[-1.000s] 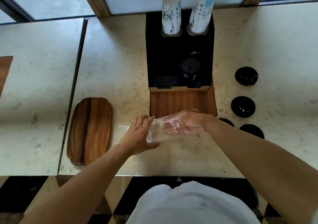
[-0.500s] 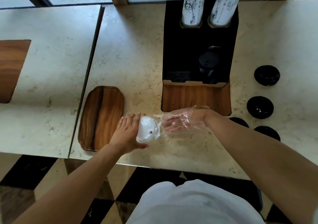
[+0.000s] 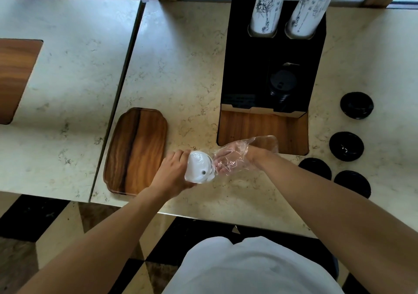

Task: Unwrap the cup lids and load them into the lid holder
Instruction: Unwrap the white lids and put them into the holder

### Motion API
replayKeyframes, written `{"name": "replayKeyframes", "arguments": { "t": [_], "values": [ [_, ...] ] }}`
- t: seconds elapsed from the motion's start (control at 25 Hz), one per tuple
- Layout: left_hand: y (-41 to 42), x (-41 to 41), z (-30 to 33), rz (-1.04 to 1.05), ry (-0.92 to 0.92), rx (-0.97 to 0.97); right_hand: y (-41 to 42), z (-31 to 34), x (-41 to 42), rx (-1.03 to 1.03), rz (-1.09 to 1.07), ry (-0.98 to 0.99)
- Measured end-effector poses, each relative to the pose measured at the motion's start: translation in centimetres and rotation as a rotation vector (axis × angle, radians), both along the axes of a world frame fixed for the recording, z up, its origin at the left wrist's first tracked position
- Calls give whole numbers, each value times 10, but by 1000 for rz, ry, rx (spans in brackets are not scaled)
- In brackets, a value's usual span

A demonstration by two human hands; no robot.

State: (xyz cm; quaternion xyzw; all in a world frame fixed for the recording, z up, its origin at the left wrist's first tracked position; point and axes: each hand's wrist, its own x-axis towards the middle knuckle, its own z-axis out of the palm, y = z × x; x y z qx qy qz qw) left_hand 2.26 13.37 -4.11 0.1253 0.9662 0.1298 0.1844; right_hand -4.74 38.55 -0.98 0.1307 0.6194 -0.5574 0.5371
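A stack of white cup lids (image 3: 198, 167) lies sideways just above the counter's front edge, its end still inside a clear plastic sleeve (image 3: 239, 153). My left hand (image 3: 173, 174) grips the lid stack from the left. My right hand (image 3: 230, 159) is inside the sleeve, its fingers at the right end of the stack. The black lid holder (image 3: 246, 67) stands behind, with black lids (image 3: 281, 85) in its right slot; the left slot looks dark.
Two wrapped paper cup stacks (image 3: 268, 6) stand in the holder's back. Several black lids (image 3: 346, 145) lie loose on the marble counter (image 3: 185, 67) to the right. A wooden tray (image 3: 135, 150) sits left of my hands. Another counter (image 3: 67, 79) adjoins on the left.
The white lid stack has slid leftwards out of the sleeve's open end, into my left hand. My right hand stays inside the sleeve. The camera has shifted left and closer.
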Motion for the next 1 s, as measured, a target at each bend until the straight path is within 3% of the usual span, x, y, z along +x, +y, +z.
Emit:
{"name": "replayKeyframes", "arguments": {
  "t": [0.2, 0.4, 0.56, 0.76, 1.0],
  "values": [
    [-1, 2, -1, 51, -11, 110, -8, -2, 2, -102, -74, -34],
    [-2, 2, -1, 67, -1, 149, -7, 4, 6, 236, 150, 188],
    [-7, 1, -1, 29, 14, 131, -19, 15, 8, 88, 55, 50],
    [-11, 0, -4, -44, 23, 109, -30, 10, 5, 189, 96, 99],
    [-9, -3, -5, -108, -5, 14, -8, -7, 6, -73, 12, -5]
  ]
}}
